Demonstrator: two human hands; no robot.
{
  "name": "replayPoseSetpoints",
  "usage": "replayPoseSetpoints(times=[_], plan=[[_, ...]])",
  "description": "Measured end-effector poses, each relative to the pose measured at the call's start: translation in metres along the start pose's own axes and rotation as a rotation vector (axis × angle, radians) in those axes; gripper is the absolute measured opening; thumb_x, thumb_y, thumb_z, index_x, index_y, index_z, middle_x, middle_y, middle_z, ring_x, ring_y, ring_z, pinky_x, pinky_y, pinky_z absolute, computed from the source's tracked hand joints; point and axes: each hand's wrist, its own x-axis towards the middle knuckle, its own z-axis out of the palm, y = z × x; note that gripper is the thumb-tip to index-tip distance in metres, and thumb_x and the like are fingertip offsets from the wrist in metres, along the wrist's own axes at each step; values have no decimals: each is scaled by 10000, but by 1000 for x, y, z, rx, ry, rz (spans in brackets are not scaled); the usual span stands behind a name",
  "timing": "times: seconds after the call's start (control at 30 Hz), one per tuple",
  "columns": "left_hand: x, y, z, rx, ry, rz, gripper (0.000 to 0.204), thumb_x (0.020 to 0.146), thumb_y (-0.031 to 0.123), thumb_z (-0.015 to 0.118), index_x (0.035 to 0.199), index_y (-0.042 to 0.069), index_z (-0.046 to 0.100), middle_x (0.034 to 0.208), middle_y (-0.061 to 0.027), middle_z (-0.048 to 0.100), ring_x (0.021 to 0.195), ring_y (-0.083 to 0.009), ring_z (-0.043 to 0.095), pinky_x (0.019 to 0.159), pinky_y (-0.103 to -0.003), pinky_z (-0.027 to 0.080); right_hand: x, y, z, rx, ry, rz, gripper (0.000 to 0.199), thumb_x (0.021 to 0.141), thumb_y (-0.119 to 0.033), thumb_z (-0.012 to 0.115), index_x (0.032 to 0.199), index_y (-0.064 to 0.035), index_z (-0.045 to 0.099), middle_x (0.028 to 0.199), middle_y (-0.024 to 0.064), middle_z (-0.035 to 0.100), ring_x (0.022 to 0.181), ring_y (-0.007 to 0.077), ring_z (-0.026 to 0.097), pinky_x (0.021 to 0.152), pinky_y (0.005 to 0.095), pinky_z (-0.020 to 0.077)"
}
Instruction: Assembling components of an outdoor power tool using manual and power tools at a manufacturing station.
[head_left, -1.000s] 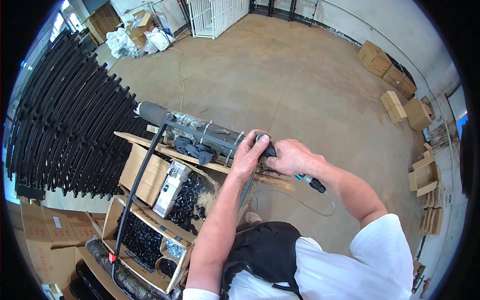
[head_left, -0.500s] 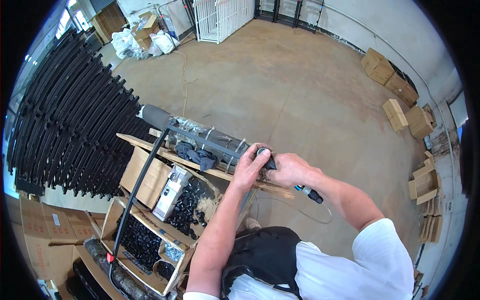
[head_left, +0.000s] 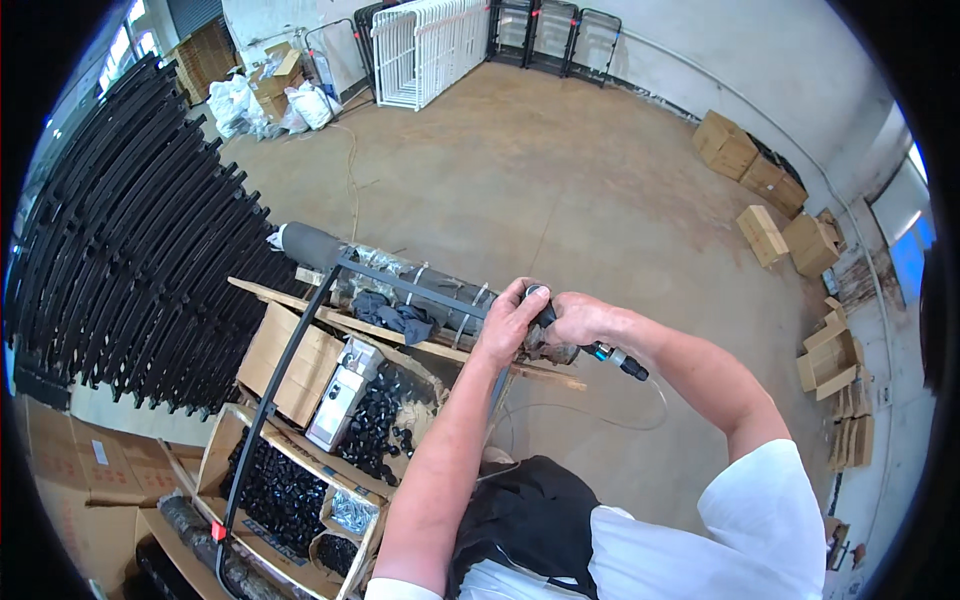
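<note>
My left hand (head_left: pixel 508 325) and my right hand (head_left: pixel 580 320) meet over the near end of a long black padded tube (head_left: pixel 400 285) that lies wrapped in clear film on a wooden board (head_left: pixel 420 345). The right hand grips a small black pneumatic tool (head_left: pixel 610 355) with a blue fitting and a clear hose (head_left: pixel 600 410) trailing down. The left hand's fingers close around the tool's front end at the tube. A thin black metal bar (head_left: pixel 285 380) runs from the tube down to the lower left.
Open cardboard boxes (head_left: pixel 290 470) of small black parts stand below the board, with a grey device (head_left: pixel 340 395) on them. Stacked black curved frames (head_left: pixel 120 250) fill the left. White wire panels (head_left: pixel 430 45) lean at the back wall. Cardboard boxes (head_left: pixel 780 215) line the right side.
Both hands stay joined at the tube's end. The view has shifted slightly, and the hands and tool sit a little higher and further right in the picture.
</note>
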Motion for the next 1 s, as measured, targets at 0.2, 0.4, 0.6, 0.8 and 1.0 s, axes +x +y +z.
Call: replayPoseSetpoints(times=[0.2,0.4,0.6,0.8,1.0], plan=[[-7,30,-15,88,98,134,203,1072,228,633,1158,46,666,984,7,652,910,-83,590,831,-261,499,-14,-54,-15,-1,2,15,323,761,-259,720,916,24,725,850,156,724,817,269,706,745,427,546],[-6,144,-112,211,304,262,206,1056,245,647,1101,46,675,919,5,639,867,-85,570,780,-270,496,51,-182,-36,-44,68,-283,430,826,-387,678,1012,-7,754,811,191,758,799,315,761,786,457,586],[21,216,-249,208,553,360,235,1051,255,633,1115,34,685,946,-19,646,882,-121,591,803,-288,494,167,-315,-43,-139,106,-478,393,855,-389,704,855,1,759,744,120,748,680,245,735,698,413,586],[50,214,-324,180,714,377,264,1018,252,632,1115,16,700,954,-48,654,885,-151,602,820,-306,498,245,-368,-35,-209,59,-468,307,789,-278,648,875,-20,789,851,150,786,979,330,761,889,429,579],[59,197,-344,113,721,363,291,1015,268,632,1119,2,689,968,-52,650,895,-148,601,828,-308,504,265,-369,-34,-245,-9,-469,341,816,-310,645,889,-7,783,844,157,781,924,318,769,862,437,582]])
